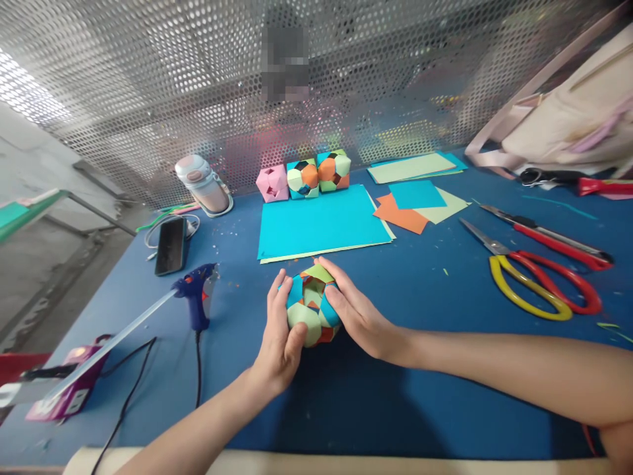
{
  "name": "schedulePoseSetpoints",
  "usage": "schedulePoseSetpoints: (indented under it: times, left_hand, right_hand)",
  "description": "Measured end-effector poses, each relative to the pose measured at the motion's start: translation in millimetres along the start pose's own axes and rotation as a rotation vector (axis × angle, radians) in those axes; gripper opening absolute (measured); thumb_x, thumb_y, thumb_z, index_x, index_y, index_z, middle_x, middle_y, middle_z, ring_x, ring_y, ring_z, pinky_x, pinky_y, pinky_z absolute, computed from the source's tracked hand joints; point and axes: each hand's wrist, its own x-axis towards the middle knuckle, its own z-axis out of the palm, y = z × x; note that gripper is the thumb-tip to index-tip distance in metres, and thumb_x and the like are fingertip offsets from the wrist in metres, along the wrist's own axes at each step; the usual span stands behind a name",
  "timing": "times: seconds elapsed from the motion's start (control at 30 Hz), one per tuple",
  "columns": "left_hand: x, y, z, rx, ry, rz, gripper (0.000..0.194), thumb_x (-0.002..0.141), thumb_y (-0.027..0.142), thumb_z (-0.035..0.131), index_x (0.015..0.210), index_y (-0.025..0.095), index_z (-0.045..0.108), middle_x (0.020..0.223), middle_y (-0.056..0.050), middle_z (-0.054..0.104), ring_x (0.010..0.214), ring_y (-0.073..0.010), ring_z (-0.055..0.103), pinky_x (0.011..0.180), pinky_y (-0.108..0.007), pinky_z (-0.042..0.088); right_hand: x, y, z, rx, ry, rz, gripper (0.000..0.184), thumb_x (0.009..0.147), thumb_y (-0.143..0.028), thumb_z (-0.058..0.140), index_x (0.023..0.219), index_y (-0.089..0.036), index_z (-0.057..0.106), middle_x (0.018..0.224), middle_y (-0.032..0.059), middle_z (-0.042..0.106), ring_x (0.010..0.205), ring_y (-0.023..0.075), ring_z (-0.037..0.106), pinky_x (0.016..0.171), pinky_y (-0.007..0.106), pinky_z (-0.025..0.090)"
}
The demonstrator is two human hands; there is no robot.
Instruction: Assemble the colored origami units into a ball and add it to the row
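Note:
Between my two hands is a folded paper ball [305, 318] in pale green, blue and orange, with an opening in its top. My left hand [279, 336] wraps its left side, the thumb lying on the front. On the right side, my right hand [359, 313] presses with its fingers over the far edge and the thumb by the opening. Just beyond lies a stack of blue paper [316, 224]. Behind the stack stand a pink paper ball [272, 183] and two multicoloured paper balls, one [302, 179] beside the other [334, 171].
Left are a blue glue gun [198, 297] with a long glue stick, a phone [171, 245] and a bottle [202, 185]. Scissors [531, 280], a red cutter [558, 241] and orange paper [400, 214] lie right. A perforated metal panel [198, 86] rises behind the table.

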Motion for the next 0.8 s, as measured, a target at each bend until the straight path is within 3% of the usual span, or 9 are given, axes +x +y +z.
schedulePoseSetpoints:
  times: [0.1,0.23,0.4,0.57,0.7,0.8]
  left_hand:
    - [-1,-2,0.3,0.012,0.016,-0.031,0.056,0.097,0.05,0.032,0.148,0.032,0.018,0.157,-0.012,0.016,0.146,-0.0322,0.014,0.113,-0.057,0.023]
    - [-2,-5,-1.2,-0.002,0.007,-0.053,0.055,0.097,0.05,0.032,0.148,0.032,0.02,0.157,-0.011,0.018,0.146,-0.032,0.016,0.114,-0.056,0.023]
    - [-2,-7,-3.8,-0.066,-0.007,-0.065,0.057,0.095,0.052,0.036,0.147,0.034,0.021,0.157,-0.01,0.018,0.146,-0.0325,0.015,0.115,-0.057,0.02]
    - [-2,-7,-5.7,-0.112,-0.036,-0.071,0.057,0.094,0.056,0.037,0.145,0.035,0.026,0.157,-0.009,0.016,0.146,-0.0328,0.014,0.114,-0.058,0.022]
    - [-2,-6,-6.1,-0.127,-0.054,-0.075,0.059,0.093,0.058,0.037,0.145,0.033,0.027,0.157,-0.011,0.016,0.146,-0.0333,0.015,0.113,-0.057,0.025]
    - [-2,-7,-5.5,-0.135,-0.042,-0.069,0.059,0.092,0.059,0.037,0.145,0.034,0.026,0.157,-0.01,0.017,0.146,-0.0329,0.015,0.113,-0.056,0.024]
  right_hand:
    - [0,-3,-4,-0.044,-0.074,0.012,0.071,0.096,-0.053,0.033,0.153,-0.015,0.014,0.159,0.01,0.018,0.147,0.0257,0.016,0.119,0.047,0.016]
    - [5,0,-17,-0.114,-0.238,-0.025,0.079,0.091,-0.039,0.046,0.154,-0.02,0.001,0.162,0.0071,0.004,0.148,0.0258,0.005,0.119,0.051,0.011]
    - [13,5,-35,-0.165,-0.425,-0.091,0.092,0.086,-0.029,0.051,0.152,-0.02,-0.012,0.162,0.0081,0.003,0.148,0.0266,0.001,0.118,0.052,0.011]
    - [23,-1,-50,-0.276,-0.604,-0.088,0.103,0.086,-0.04,0.062,0.151,-0.02,-0.016,0.161,0.0102,-0.009,0.148,0.0281,0.001,0.118,0.048,0.013]
    - [30,0,-55,-0.33,-0.615,-0.113,0.11,0.082,-0.046,0.068,0.152,-0.022,-0.014,0.162,0.0104,-0.001,0.147,0.0283,0.006,0.118,0.046,0.015]
    - [31,5,-54,-0.35,-0.608,-0.156,0.113,0.08,-0.052,0.068,0.151,-0.022,-0.014,0.161,0.0108,-0.006,0.148,0.0275,0.001,0.119,0.045,0.013]
